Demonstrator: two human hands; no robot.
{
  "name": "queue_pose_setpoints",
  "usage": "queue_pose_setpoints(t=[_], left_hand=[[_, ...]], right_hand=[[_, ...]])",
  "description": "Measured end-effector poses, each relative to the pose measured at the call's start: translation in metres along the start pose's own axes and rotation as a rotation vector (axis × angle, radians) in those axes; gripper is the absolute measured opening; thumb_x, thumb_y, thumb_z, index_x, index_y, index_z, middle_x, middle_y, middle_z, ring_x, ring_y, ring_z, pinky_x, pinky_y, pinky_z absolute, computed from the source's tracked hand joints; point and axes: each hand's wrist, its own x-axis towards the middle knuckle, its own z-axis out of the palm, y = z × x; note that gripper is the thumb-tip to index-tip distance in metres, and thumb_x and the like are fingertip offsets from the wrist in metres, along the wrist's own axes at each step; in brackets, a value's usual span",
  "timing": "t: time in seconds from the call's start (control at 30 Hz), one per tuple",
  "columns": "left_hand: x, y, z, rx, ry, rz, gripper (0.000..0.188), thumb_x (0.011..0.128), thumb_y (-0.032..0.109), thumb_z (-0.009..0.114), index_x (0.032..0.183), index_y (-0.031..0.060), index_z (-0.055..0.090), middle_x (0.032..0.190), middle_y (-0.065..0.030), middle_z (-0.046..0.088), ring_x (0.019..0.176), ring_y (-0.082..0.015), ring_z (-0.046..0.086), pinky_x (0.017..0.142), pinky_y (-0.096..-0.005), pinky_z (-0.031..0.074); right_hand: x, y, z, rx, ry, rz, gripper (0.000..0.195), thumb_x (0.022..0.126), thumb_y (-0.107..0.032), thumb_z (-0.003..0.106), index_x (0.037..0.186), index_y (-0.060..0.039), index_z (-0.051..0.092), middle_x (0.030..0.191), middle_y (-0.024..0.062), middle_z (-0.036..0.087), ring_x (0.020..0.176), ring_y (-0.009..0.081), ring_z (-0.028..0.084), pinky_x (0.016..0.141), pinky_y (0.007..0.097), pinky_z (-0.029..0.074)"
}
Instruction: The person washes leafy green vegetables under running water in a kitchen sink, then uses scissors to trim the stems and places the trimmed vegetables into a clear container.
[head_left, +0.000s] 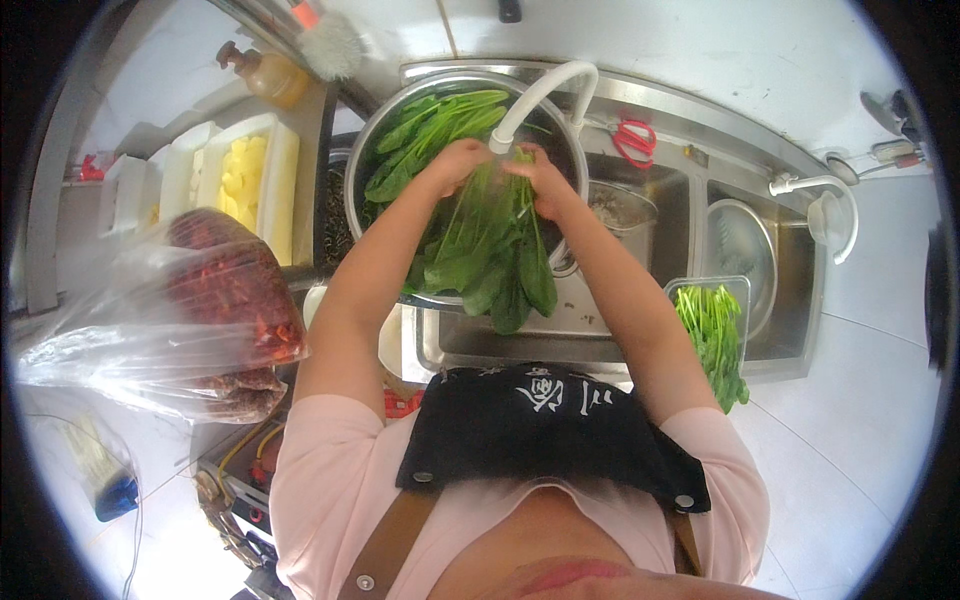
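A bunch of spinach-like leafy greens (487, 232) hangs between my hands, stems up and leaves down over the near rim of a round stainless steel basin (358, 161). My left hand (459, 166) holds the bunch at its upper left. On the right, my right hand (541, 181) grips the stems, thumb and fingers around them. Directly above, the white spout of a faucet (541, 88) points down, and what looks like running water falls over the stems. More loose greens (435, 131) lie in the basin to the left. My fingertips are partly hidden by the spout and stems.
Right of the basin are red-handled scissors (634, 142), a second sink with a round lid or pan (739, 255), and a clear container of greens (709, 322). At left stand a tub of yellow slices (244, 176), a pump bottle (270, 75) and a plastic bag of red food (225, 300).
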Motion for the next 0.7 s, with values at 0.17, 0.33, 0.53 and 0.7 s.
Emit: queue_pose_setpoints(t=[0.17,0.33,0.53,0.7], left_hand=[[0.001,0.002,0.003,0.031,-0.096,-0.002,0.028,0.080,0.027,0.061,0.097,0.0055,0.058,0.079,-0.0004,0.051,0.058,-0.0105,0.040,0.050,-0.0270,0.031],[0.008,-0.006,-0.003,-0.021,-0.063,-0.041,0.025,0.082,0.020,0.057,0.098,0.0014,0.058,0.082,-0.0033,0.055,0.071,-0.0136,0.052,0.061,-0.0314,0.044],[0.011,-0.007,-0.011,0.081,-0.172,0.081,0.025,0.080,0.019,0.061,0.098,0.0021,0.055,0.079,-0.0048,0.055,0.066,-0.0172,0.051,0.062,-0.0335,0.044],[0.002,-0.005,0.013,0.949,-0.052,0.497,0.027,0.077,0.011,0.056,0.099,-0.0025,0.053,0.090,-0.0212,0.059,0.081,-0.0351,0.057,0.069,-0.0412,0.046]], right_hand=[[0.015,0.010,-0.011,-0.127,-0.014,0.050,0.040,0.078,-0.020,0.067,0.109,-0.0047,0.046,0.092,0.0086,0.053,0.067,0.0178,0.051,0.058,0.0312,0.043],[-0.004,-0.005,0.015,-0.240,0.040,0.011,0.047,0.075,-0.025,0.071,0.110,-0.0018,0.050,0.085,0.0074,0.058,0.068,0.0175,0.054,0.059,0.0310,0.044],[-0.001,-0.013,-0.001,-0.175,-0.203,0.090,0.048,0.068,-0.026,0.070,0.105,0.0015,0.056,0.092,0.0124,0.061,0.080,0.0265,0.059,0.073,0.0382,0.045],[0.020,0.016,0.003,-1.063,0.113,-0.364,0.034,0.068,-0.018,0.061,0.094,0.0047,0.059,0.087,0.0225,0.062,0.080,0.0380,0.059,0.073,0.0417,0.045]])
